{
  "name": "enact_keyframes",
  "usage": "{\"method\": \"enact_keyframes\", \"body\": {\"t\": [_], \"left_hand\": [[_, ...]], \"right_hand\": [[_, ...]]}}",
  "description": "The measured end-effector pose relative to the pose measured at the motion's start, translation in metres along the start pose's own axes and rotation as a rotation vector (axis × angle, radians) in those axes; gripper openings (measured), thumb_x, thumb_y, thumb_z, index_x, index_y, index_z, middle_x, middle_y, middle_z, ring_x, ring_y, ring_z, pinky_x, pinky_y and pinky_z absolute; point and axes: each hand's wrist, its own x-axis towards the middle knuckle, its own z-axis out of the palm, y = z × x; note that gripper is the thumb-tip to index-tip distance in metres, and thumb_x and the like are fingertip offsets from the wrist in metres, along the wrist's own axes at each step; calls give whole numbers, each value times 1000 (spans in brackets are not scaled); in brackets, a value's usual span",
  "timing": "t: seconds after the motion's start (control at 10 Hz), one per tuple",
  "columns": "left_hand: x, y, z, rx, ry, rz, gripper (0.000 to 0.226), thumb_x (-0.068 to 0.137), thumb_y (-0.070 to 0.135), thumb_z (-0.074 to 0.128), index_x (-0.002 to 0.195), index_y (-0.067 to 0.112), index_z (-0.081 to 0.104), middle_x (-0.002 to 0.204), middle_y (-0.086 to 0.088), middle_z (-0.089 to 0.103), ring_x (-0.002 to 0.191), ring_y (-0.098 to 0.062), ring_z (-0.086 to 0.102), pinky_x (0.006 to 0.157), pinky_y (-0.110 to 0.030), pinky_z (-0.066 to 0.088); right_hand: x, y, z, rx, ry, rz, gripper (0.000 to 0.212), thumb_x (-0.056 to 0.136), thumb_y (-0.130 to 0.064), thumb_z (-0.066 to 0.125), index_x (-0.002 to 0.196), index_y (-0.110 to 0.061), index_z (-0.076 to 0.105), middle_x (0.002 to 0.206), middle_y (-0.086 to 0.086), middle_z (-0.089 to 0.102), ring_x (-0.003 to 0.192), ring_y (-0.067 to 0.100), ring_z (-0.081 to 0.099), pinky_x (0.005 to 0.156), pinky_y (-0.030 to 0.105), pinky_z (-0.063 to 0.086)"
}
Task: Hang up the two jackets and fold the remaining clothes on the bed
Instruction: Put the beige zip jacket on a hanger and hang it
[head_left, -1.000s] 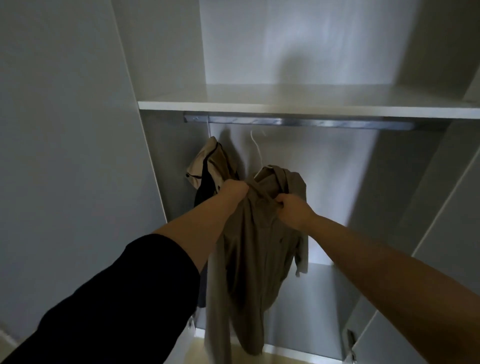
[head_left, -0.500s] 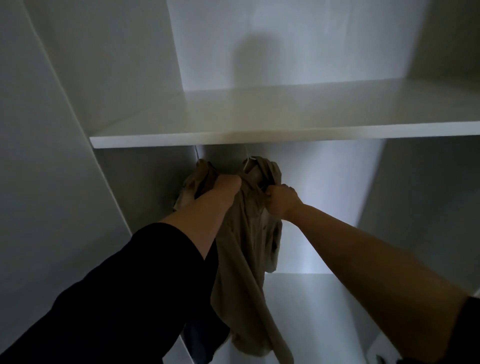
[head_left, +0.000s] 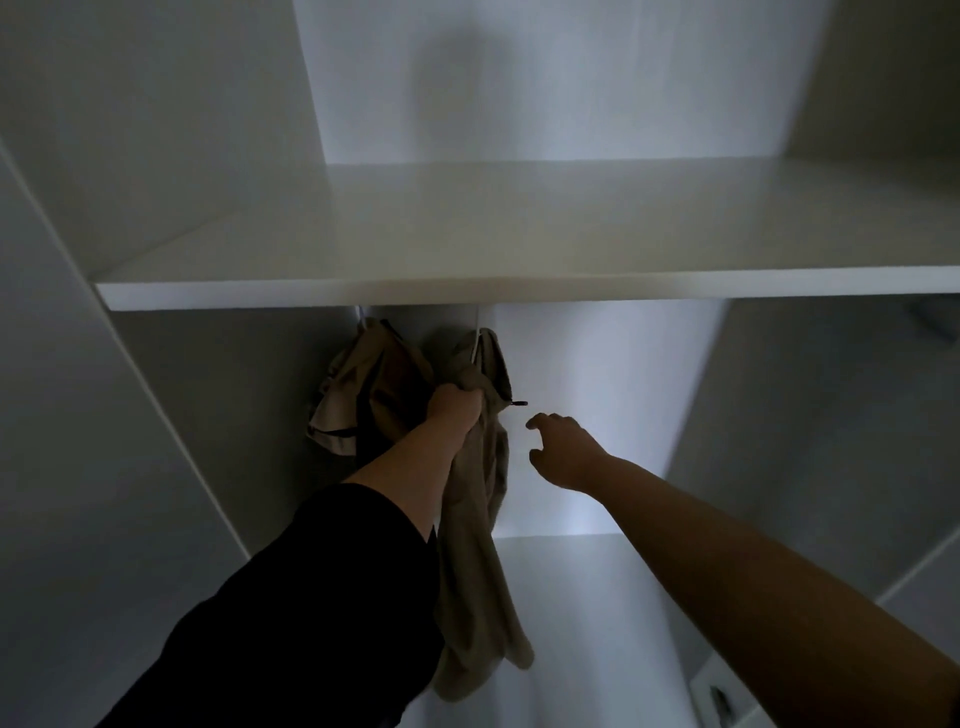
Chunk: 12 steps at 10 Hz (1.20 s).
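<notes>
Head view: your left hand (head_left: 457, 408) grips the tan jacket (head_left: 480, 519) near its collar under the wardrobe shelf (head_left: 519, 286); your right hand (head_left: 558, 447) hovers beside it, fingers loosely apart. Let go carelessly and it may slide off the white hanger (head_left: 475, 345).

Wardrobe shelf (head_left: 519, 244): white laminated board, smooth, with a faint satin sheen along the front edge. Side and back panels (head_left: 597, 415): same smooth white finish, matt in the dim light. Near jacket (head_left: 475, 519): khaki woven cloth, matt, soft and creased, with a small dark zip pull at the collar. Far jacket (head_left: 353, 395): tan matt cloth with a darker lining. Hanger hook (head_left: 475, 343): thin, white, smooth; material cannot be determined. Sleeve (head_left: 311, 613): black matt cloth.
</notes>
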Motion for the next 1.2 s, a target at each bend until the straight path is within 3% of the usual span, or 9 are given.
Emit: {"method": "enact_keyframes", "body": {"t": [0.1,0.2,0.3,0.5,0.7,0.9,1.1,1.2], "left_hand": [[-28,4,3,414,-17,143,38,101,19,37,133,0,45,139,-18,45,129,-29,42,109,-31,30],[-50,3,9,420,30,216,40,98,18,41,135,4,41,136,-18,44,125,-31,44,104,-32,36],[-85,9,17,489,62,412,59,92,19,51,146,14,27,145,-12,35,132,-29,38,107,-37,38],[-181,15,58,856,127,719,71,95,38,46,151,23,5,159,-7,-2,146,-27,3,116,-40,11],[-301,12,111,879,252,712,73,96,41,42,150,25,-3,158,-8,-10,146,-29,-6,116,-45,5],[-409,30,132,866,348,852,69,97,46,33,151,24,-5,158,-9,-10,145,-29,-7,116,-48,6],[-541,37,163,753,299,911,69,95,55,23,151,26,-5,158,-7,-13,145,-28,-13,115,-47,-2],[-618,24,177,696,274,961,69,93,59,18,151,27,-1,159,-7,-8,145,-28,-10,115,-47,-2]], "right_hand": [[-20,16,-1,2,17,18,49,93,-15,48,140,-10,37,141,10,44,131,26,36,107,33,30],[-44,29,-6,6,84,11,50,92,-14,50,140,-9,38,142,10,41,131,26,36,106,32,30],[-73,41,-14,-35,233,-17,47,93,-18,49,139,-8,39,144,9,39,130,26,37,107,32,29],[-155,75,-26,-157,483,9,49,97,-28,41,142,-11,34,148,10,33,137,24,31,113,41,18],[-267,111,-51,-182,574,7,49,100,-34,35,144,-11,32,151,10,32,139,26,27,115,46,18],[-394,139,-81,-170,670,10,47,98,-27,43,137,-2,40,143,19,40,132,35,35,112,47,22],[-551,166,-76,-47,740,104,50,99,-31,42,140,-4,37,148,15,34,139,30,26,116,40,19],[-638,173,-59,-33,798,178,51,97,-33,42,139,-5,39,147,14,37,138,30,29,115,44,23]]}}
